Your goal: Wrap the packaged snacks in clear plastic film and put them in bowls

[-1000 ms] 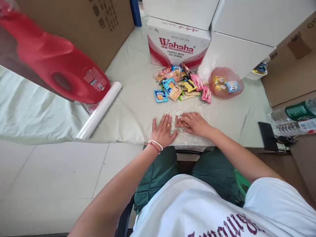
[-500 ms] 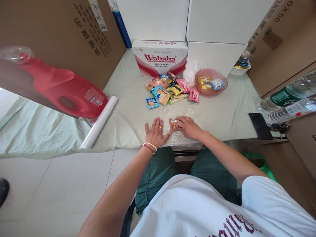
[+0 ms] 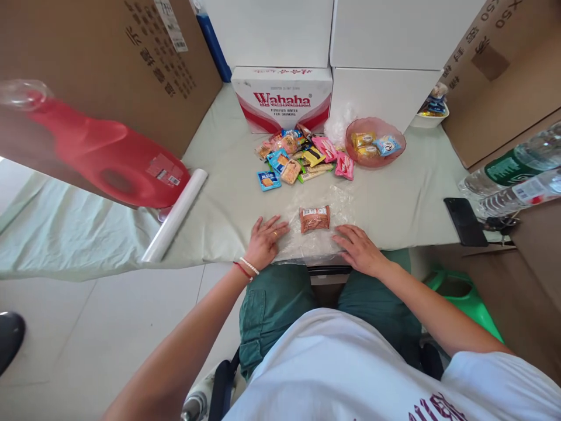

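Sitting untouched between fingers: snack packet.

snack packet | brown, white label strip | lying flat on clear film | bench, 6 o'clock edge

Pale green cloth covers the tabletop. At its back stands the Wahaha box. A heap of snack packets lies just before the box, a pink bowl right of it, and a clear film sheet well in front.
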A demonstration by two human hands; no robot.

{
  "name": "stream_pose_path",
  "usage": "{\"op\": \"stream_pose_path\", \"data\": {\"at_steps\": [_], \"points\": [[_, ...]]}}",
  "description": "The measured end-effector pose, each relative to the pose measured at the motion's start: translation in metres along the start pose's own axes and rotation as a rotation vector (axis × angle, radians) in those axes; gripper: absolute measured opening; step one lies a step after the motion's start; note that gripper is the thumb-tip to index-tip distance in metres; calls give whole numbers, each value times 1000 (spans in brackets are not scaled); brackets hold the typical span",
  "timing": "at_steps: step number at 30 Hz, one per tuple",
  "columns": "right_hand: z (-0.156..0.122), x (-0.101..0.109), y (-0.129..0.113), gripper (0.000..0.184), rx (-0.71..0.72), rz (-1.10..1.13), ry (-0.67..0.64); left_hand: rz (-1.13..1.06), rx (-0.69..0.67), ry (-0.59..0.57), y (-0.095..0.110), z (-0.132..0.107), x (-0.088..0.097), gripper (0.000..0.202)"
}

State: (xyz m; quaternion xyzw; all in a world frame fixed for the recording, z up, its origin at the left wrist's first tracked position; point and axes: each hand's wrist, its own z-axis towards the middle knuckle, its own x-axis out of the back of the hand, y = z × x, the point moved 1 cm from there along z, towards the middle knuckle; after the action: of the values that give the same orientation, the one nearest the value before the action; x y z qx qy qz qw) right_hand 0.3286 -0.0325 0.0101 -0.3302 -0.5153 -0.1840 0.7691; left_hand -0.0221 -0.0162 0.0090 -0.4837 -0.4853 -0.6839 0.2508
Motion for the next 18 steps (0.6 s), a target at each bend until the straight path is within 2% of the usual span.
{"op": "stream_pose_path", "data": {"at_steps": [4,9,11,13,16,18], "points": [[8,-3,8,22,49,102,-39,-53,58,-88,-14,-5,6,80],[32,19,14,25,-15,325,-27,-5,181,-3,-25,5,12,71],[42,28,18,26,-66,357,-17,27,152,52,-22,9,16,77],[52,35,23,25,-118,380,-16,60,79,57,-14,11,20,87],[64,40,32,25,-204,424,-28,118,-52,-45,0,10,25,91],[70,41,37,26,-280,440,-45,135,-113,-114,7,8,25,85]]}}
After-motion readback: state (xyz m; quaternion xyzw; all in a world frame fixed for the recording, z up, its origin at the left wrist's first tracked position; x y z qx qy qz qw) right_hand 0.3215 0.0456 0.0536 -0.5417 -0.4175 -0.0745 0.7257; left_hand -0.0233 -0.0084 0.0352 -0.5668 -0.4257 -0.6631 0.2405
